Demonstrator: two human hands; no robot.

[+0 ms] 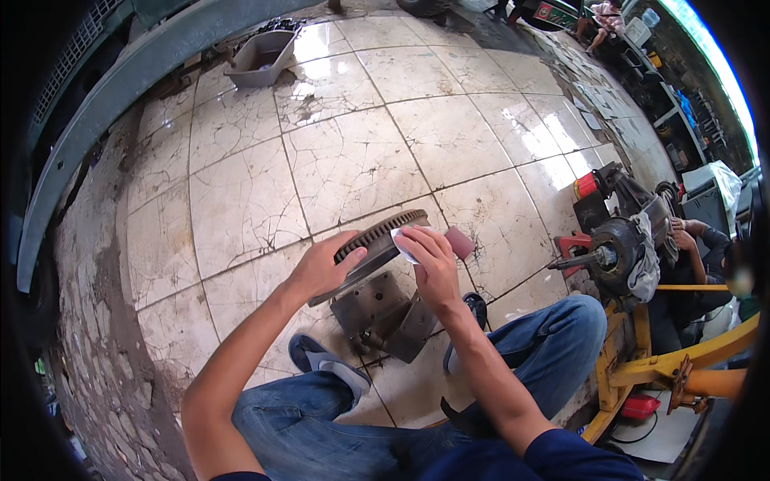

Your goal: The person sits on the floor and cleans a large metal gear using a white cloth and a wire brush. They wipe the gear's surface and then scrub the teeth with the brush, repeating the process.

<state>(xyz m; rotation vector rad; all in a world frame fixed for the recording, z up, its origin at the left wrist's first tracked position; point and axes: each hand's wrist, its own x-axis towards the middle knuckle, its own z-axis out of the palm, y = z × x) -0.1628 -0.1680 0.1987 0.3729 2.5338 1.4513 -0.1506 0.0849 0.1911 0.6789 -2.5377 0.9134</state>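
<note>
A dark metal flywheel (pixel 367 255) with a toothed rim is tilted up on edge between my knees. My left hand (pixel 325 264) is closed over its left part, thumb on the near side. The fingers of my right hand (pixel 431 260) are closed on a small white folded sheet (pixel 405 245), pressed against the flywheel's right end. Whether the sheet is paper or cloth I cannot tell. Beneath the flywheel stands a dark metal block (pixel 373 309) with holes, on the floor between my feet. A reddish-brown square that looks like sandpaper (pixel 459 243) lies just right of my right hand.
Cracked, tiled floor (pixel 337 152) spreads ahead. A grey plastic basin (pixel 263 60) sits at the far left, near a vehicle frame rail (pixel 88 120). To my right are a large gearbox-like assembly (pixel 613 248), a yellow metal stand (pixel 682 357) and another person's arms (pixel 694 244).
</note>
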